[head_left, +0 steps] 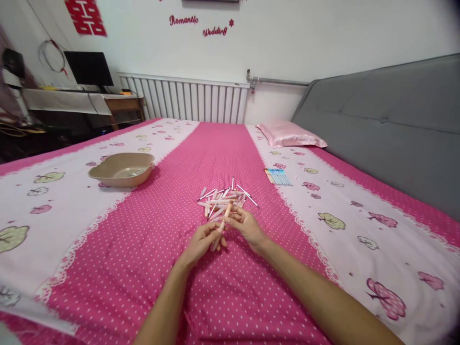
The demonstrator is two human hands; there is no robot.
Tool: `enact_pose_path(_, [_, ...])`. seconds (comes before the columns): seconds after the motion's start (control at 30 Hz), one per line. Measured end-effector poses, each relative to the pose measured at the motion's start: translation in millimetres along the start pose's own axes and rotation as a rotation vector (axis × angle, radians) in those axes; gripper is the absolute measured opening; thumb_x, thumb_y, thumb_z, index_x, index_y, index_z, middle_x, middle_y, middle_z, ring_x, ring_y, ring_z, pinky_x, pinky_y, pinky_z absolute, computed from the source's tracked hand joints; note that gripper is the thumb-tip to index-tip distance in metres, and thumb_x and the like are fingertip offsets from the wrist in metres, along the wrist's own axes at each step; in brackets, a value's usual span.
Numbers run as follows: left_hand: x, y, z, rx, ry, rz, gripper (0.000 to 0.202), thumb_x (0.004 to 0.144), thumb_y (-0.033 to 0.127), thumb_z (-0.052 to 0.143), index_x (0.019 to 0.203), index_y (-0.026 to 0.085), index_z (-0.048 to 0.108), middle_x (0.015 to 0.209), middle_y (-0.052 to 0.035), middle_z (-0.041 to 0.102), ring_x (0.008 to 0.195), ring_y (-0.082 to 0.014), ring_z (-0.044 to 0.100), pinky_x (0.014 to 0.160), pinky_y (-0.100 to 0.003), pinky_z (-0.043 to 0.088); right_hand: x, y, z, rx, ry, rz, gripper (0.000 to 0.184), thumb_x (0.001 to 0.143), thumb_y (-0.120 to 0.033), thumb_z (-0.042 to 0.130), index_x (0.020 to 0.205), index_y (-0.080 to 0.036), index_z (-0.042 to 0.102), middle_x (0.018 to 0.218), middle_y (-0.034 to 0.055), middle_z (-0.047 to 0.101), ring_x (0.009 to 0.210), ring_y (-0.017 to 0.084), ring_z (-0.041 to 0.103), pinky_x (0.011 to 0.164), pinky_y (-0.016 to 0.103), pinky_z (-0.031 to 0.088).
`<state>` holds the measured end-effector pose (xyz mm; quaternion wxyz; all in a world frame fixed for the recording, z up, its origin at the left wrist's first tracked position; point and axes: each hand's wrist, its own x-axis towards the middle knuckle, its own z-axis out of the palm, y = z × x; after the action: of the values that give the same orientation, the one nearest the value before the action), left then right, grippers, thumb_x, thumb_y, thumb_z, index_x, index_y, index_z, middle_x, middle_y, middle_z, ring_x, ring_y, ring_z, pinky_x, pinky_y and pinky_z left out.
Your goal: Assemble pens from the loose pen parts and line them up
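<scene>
Peach pen (228, 212) in both hands (248, 231) (pen parts (220, 201) beyond)

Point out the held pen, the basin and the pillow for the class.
Held pen (227, 213): head view, on its barrel.
Basin (120, 181): head view, on its near outer wall.
Pillow (292, 134): head view, on its upper face.

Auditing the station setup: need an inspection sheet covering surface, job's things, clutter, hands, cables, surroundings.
Surface: pink patterned bedspread, wrinkled near the person.
Job's things: peach pen in hand; pile of loose pen parts just beyond; row of pens, mostly blue, off to the right.
Clutter: beige basin at left, contents unclear.
Hands: left hand and right hand both grip the peach pen.
Cables: coiled cable on the wall, away from the hands.
Surroundings: monitor, radiator, pink pillow, grey headboard.
</scene>
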<state>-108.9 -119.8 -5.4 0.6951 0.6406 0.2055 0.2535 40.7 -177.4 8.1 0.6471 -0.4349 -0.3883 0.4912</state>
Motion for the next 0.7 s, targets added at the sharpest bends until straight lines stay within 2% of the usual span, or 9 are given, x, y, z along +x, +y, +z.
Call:
enact_pose_path(0.1, [-1,1,0.8,0.006,0.003,0.014,0.035,0.078,0.045,0.062,0.088,0.012,0.060,0.051,-0.0003,0.061,0.044,-0.0097,0.050,0.050,-0.023,0.040,0,2,0,-0.013,0.012,0.008,0.038,0.064,-0.032,0.078,0.096,-0.018,0.062,0.075,-0.0013,0.065,0.066,0.010,0.058,0.067,0.024,0.043])
enact_pose_path(0.27, [-1,2,1.0,0.029,-0.013,0.005,0.037,0.078,0.046,0.063,0.090,0.011,0.060,0.056,-0.0019,0.064,0.040,-0.0065,0.044,0.047,-0.021,0.037,-1,-1,3,-0.050,0.042,0.013,0.038,0.061,-0.034,0.079,0.091,-0.018,0.062,0.072,-0.0024,0.063,0.064,0.009,0.057,0.063,0.023,0.043])
enact_pose_path(0.4, [0,1,0.9,-0.010,0.001,0.010,0.036,0.078,0.045,0.063,0.089,0.011,0.060,0.054,-0.0014,0.063,0.043,-0.0089,0.049,0.049,-0.022,0.040,-2,-6,3,-0.010,0.057,0.043,0.038,0.065,-0.037,0.077,0.095,-0.019,0.062,0.088,0.0025,0.067,0.074,0.012,0.060,0.065,0.024,0.046])
enact_pose_path(0.5, [-1,2,1.3,-0.023,0.009,-0.010,0.035,0.079,0.044,0.062,0.089,0.011,0.061,0.058,-0.0041,0.067,0.044,-0.0093,0.051,0.049,-0.023,0.040,-2,-9,1,0.046,0.005,0.061,0.038,0.069,-0.035,0.073,0.102,-0.021,0.062,0.104,0.0058,0.067,0.085,0.015,0.062,0.068,0.025,0.047])
enact_pose_path(0.57, [-2,4,1.7,-0.018,0.013,-0.028,0.034,0.080,0.043,0.060,0.089,0.011,0.062,0.061,-0.0060,0.068,0.044,-0.0096,0.052,0.049,-0.022,0.040,-2,-9,0,0.067,-0.026,0.051,0.041,0.068,-0.031,0.074,0.105,-0.021,0.061,0.105,0.0059,0.068,0.088,0.015,0.062,0.071,0.026,0.047])
enact_pose_path(0.7, [-3,7,2.4,-0.011,0.014,-0.031,0.032,0.082,0.041,0.057,0.090,0.010,0.062,0.062,-0.0069,0.068,0.046,-0.0107,0.054,0.050,-0.022,0.041,-1,-8,1,0.069,-0.044,0.039,0.045,0.064,-0.027,0.077,0.105,-0.020,0.061,0.096,0.0049,0.071,0.082,0.015,0.064,0.071,0.026,0.047])
